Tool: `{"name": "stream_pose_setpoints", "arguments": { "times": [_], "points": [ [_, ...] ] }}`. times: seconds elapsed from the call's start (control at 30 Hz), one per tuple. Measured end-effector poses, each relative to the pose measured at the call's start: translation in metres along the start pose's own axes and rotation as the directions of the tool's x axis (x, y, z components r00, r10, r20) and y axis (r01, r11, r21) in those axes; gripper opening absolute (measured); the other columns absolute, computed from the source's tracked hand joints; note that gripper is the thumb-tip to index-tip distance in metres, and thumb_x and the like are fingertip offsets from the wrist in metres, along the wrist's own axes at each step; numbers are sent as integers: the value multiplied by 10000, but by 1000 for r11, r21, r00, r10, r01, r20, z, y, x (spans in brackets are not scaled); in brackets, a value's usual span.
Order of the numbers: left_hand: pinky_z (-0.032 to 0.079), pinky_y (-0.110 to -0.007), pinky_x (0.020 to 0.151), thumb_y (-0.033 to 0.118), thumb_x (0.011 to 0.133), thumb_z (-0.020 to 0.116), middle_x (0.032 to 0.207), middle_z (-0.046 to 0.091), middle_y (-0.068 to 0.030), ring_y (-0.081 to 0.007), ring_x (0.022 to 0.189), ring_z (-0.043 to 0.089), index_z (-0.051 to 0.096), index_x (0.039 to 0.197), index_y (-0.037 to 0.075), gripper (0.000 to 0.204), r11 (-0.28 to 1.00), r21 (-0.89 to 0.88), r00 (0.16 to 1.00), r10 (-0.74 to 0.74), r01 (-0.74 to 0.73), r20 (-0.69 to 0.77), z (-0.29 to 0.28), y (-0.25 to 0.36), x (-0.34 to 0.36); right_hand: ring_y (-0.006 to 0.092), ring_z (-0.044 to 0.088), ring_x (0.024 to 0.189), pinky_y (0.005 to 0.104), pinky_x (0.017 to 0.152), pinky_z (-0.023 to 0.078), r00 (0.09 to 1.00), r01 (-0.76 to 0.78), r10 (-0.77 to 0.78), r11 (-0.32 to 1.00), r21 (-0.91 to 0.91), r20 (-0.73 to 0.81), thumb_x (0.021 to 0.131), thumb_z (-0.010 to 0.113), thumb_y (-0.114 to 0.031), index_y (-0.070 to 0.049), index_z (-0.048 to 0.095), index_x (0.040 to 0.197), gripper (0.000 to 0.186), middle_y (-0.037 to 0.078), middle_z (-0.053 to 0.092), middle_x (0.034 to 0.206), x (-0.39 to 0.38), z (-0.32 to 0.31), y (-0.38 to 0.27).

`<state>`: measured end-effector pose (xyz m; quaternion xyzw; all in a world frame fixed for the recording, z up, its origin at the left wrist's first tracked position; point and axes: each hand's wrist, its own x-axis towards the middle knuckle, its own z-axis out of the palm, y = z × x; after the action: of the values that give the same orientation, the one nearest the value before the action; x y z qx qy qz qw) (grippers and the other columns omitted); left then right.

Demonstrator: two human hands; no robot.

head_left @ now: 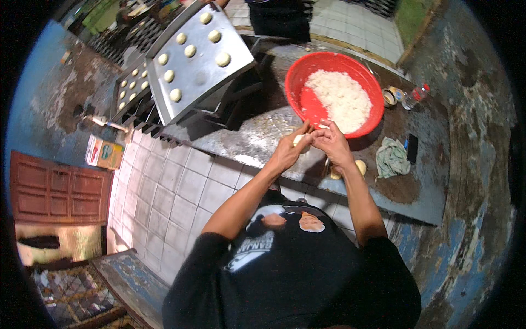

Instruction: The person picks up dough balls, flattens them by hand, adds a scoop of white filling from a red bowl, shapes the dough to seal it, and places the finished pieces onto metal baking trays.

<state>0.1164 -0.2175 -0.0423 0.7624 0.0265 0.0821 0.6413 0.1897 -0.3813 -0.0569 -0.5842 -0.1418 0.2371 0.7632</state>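
My left hand [289, 151] is closed on a small pale piece of dough [298, 140], in front of the red basin [294, 70]. Right beside it, my right hand [332, 146] has its fingers curled in and touching the left fingertips. A speck of white shows at the right fingertips, too small to name. White crumbly filling [342, 98] covers much of the basin's inside, leaving red bottom bare at the near left. Under my right wrist lies pale dough [360, 167] on the table, partly hidden by the arm.
A metal tray [200, 71] with several dough balls rests tilted at the left, another tray [131, 90] beyond it. Right of the basin are a plastic bottle [415, 96], a tape roll [389, 97], a green cloth [392, 158] and a dark phone-like object [412, 148]. A person [278, 19] stands across the table.
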Motion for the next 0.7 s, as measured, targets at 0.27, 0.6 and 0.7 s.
{"name": "stream_pose_setpoints", "arguments": {
  "times": [0.27,0.6,0.7],
  "points": [
    [477,-304,937,338,1008,580,1179,684,-100,-212,1048,640,621,1339,88,417,926,-66,927,-374,371,-33,-72,-4,-23,221,704,882,341,816,557,908,360,-308,921,-150,285,884,715,-131,25,575,1243,416,128,704,970,28,92,-24],
    [233,-386,1183,419,1043,491,1572,374,-175,-265,1501,237,588,1371,39,511,949,-308,941,-39,-71,-335,-135,7,-1,145,595,1074,310,947,472,993,-66,48,984,168,107,1017,577,-379,-18,575,1229,419,62,638,1125,65,202,9],
    [305,-358,1145,436,1043,492,1442,540,-154,-245,1433,354,632,1318,28,511,940,-338,909,-97,-51,-406,-192,14,9,109,593,1054,260,950,453,922,-322,247,918,232,299,1043,524,-401,-46,577,1220,400,42,641,1122,92,250,-6]
  ]
}}
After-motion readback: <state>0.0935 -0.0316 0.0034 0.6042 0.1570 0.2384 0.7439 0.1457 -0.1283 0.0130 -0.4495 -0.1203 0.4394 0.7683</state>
